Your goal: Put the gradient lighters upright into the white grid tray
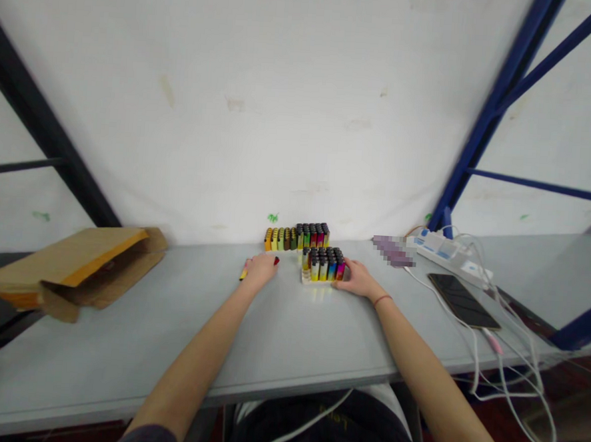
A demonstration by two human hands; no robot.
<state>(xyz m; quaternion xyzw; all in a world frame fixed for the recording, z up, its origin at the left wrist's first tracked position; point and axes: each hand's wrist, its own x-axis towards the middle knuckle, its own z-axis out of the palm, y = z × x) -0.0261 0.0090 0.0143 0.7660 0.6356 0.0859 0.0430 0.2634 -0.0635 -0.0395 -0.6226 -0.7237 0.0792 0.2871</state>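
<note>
My left hand (261,268) is closed on a lighter (244,271) low over the table. The lighter's yellow-and-pink end shows on the left of the fist and a dark red bit on the right; my fingers hide the middle. My right hand (356,279) grips the right side of a pale tray (309,281) with its thumb and fingers. Colourful lighters (329,266) with black tops stand upright in its rows, and its left front part shows bare slots. Just behind it are more black-topped lighters (312,235) and a yellow-to-green group (281,239).
An opened cardboard box (80,261) lies at the left. On the right are a dark phone (463,300), a white power strip (448,254), a blurred-out purple item (394,251) and looping white cables. A white wall (292,114) stands behind the grey table (179,327).
</note>
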